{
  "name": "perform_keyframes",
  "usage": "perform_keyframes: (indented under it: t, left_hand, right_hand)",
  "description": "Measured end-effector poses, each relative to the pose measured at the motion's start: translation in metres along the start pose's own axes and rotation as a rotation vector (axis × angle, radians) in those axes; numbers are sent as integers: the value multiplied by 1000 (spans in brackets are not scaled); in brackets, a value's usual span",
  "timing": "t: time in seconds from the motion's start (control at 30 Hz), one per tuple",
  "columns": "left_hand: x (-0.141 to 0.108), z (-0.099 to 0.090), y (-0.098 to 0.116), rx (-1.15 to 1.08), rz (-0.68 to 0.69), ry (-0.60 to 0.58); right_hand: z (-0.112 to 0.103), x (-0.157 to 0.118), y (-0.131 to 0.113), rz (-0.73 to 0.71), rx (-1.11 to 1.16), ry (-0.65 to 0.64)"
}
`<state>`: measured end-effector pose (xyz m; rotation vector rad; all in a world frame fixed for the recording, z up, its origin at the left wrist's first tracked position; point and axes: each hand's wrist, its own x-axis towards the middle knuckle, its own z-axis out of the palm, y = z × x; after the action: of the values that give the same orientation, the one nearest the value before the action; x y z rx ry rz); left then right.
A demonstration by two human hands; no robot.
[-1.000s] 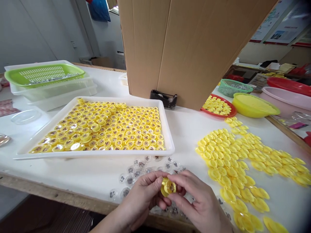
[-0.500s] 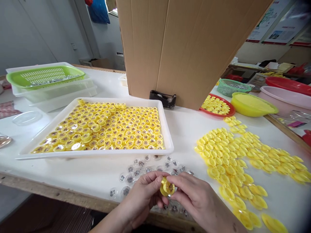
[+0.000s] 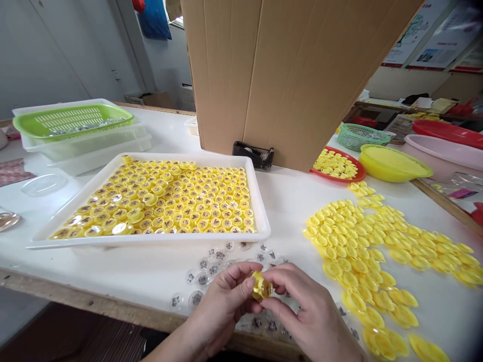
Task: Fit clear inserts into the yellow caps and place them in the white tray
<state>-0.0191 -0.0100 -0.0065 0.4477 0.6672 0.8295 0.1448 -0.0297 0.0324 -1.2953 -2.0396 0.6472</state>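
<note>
Between my two hands, above the table's front edge, is a small round yellow plastic piece (image 3: 261, 286) with a printed picture on its face. My left hand (image 3: 231, 296) pinches its left side between thumb and fingers. My right hand (image 3: 300, 299) grips the right side with thumb and fingertips. Beneath and around the hands lie clear round discs (image 3: 202, 279) printed with small dark figures. To the right spread many loose yellow cup-shaped pieces (image 3: 350, 251). A white tray (image 3: 264, 211) behind my left hand holds rows of yellow pieces with printed faces.
A large cardboard box (image 3: 287, 75) stands at the back, with a black tape dispenser (image 3: 253, 155) at its foot. Back left is a green basket (image 3: 33, 123) on stacked clear bins. A red plate (image 3: 362, 173), a yellow bowl (image 3: 392, 171) and a green basket (image 3: 345, 136) stand back right.
My fingers have shifted slightly round the yellow piece, and it has turned a little. The right hand has moved slightly, uncovering a few clear discs beside it.
</note>
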Motion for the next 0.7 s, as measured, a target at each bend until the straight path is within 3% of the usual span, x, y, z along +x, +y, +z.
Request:
perform_keyframes:
  t: [0.13, 0.3, 0.53, 0.7]
  left_hand:
    - [1, -1, 1, 15, -11, -20]
    - [2, -1, 2, -4, -18, -28]
    - [2, 0, 1, -38, -5, -51]
    - [4, -5, -1, -25, 7, -39]
  right_hand:
    - [-6, 3, 0, -76, 38, -77]
    - [-9, 8, -1, -85, 43, -62]
    - [-1, 7, 2, 36, 43, 59]
    - [-1, 7, 2, 109, 2, -37]
